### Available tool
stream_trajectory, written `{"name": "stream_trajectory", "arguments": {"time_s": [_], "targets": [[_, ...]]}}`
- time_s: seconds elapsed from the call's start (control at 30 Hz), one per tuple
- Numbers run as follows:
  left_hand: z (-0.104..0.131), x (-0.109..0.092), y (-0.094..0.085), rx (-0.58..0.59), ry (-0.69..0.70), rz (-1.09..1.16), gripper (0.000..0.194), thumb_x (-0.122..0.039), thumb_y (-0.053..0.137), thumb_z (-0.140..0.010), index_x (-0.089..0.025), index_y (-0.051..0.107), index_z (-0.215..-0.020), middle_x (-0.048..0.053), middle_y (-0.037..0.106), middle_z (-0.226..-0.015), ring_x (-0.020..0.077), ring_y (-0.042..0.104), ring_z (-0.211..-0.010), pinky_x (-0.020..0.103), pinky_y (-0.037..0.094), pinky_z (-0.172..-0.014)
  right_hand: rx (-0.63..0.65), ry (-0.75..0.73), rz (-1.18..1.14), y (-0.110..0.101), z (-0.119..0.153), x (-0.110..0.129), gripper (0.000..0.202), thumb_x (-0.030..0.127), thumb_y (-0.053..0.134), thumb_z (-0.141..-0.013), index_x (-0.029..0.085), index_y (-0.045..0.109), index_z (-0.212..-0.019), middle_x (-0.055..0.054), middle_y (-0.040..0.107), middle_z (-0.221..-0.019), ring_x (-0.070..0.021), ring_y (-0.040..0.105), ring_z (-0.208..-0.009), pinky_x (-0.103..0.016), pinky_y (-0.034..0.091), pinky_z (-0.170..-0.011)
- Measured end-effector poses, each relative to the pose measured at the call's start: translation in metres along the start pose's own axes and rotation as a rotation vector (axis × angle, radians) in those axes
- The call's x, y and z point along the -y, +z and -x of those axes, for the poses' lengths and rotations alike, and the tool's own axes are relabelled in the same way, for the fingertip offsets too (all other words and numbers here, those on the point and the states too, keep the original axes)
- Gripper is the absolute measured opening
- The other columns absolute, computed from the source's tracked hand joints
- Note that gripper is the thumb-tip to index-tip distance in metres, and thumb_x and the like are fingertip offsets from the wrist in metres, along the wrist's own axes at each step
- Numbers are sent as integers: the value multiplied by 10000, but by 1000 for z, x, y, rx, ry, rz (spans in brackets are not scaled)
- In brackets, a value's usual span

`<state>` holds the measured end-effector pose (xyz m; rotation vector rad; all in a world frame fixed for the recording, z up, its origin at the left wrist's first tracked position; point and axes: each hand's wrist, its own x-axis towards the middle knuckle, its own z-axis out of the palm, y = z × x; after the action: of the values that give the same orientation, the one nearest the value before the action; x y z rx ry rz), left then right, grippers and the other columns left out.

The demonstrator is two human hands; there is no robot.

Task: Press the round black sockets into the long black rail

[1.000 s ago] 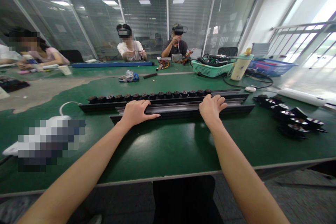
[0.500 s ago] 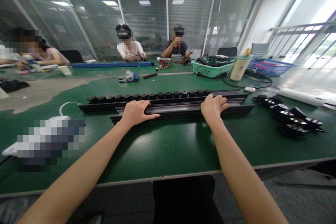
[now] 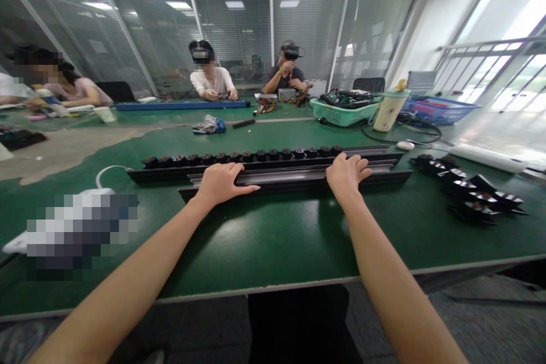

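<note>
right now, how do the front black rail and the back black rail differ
A row of dark parts lines the back rail; the front rail shows a shiny channel. The back rail's left end reaches farther left than the front rail's. Both are long and black.

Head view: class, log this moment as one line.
left grip: on near black rail | right grip: on same rail | behind: row of dark parts along far rail
</note>
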<state>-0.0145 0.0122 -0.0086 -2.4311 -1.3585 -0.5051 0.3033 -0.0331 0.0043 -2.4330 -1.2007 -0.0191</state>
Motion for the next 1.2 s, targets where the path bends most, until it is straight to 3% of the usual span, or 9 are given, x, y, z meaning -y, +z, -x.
{"name": "stream_trajectory", "arguments": {"time_s": [1.2], "targets": [[0,-3,-2,10,-7,0,872,-977,463,-839,-222,774,-1145,146,798,-1106,359,736,-967,457,515,-873,-23,-27,6,4,1,0,359,157,479,-983,65,637,-1291,-293,509,-1376,-384,401,-1310,-530,355,-1045]]}}
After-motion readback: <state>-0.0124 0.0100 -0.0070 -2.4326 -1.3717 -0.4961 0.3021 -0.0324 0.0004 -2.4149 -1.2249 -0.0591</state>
